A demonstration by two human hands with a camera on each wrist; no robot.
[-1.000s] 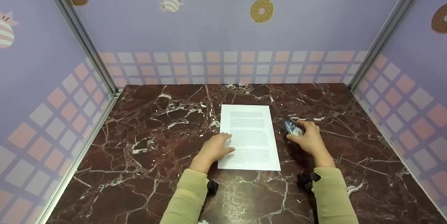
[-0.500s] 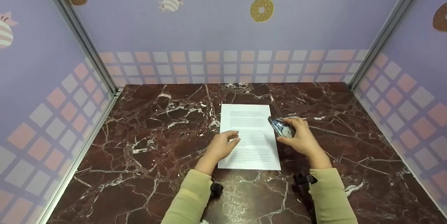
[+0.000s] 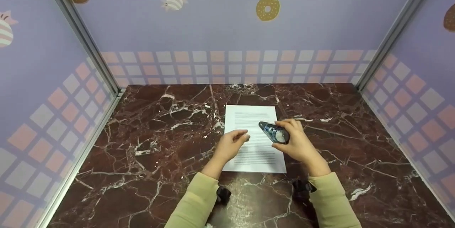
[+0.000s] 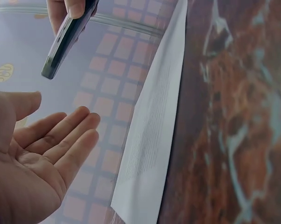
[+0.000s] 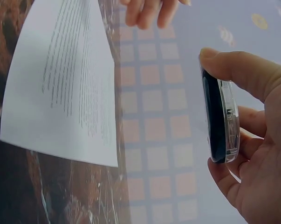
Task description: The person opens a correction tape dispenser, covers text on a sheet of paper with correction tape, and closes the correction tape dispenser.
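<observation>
Over the right edge of the printed sheet [image 3: 249, 162], as best one can judge, the right hand [image 3: 298, 142] pinches a tapered object [image 3: 273, 133]; a gap separates it from the left hand [image 3: 229, 146], fingers relaxed. Wrist views alone show the object's thin side, apart from the paper.

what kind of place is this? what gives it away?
Probably an indoor booth or enclosed workstation, though its wider surroundings are out of view. Clues: patterned lilac panels on three sides, metal corner posts where they meet, and a dark red marbled tabletop between them.
</observation>
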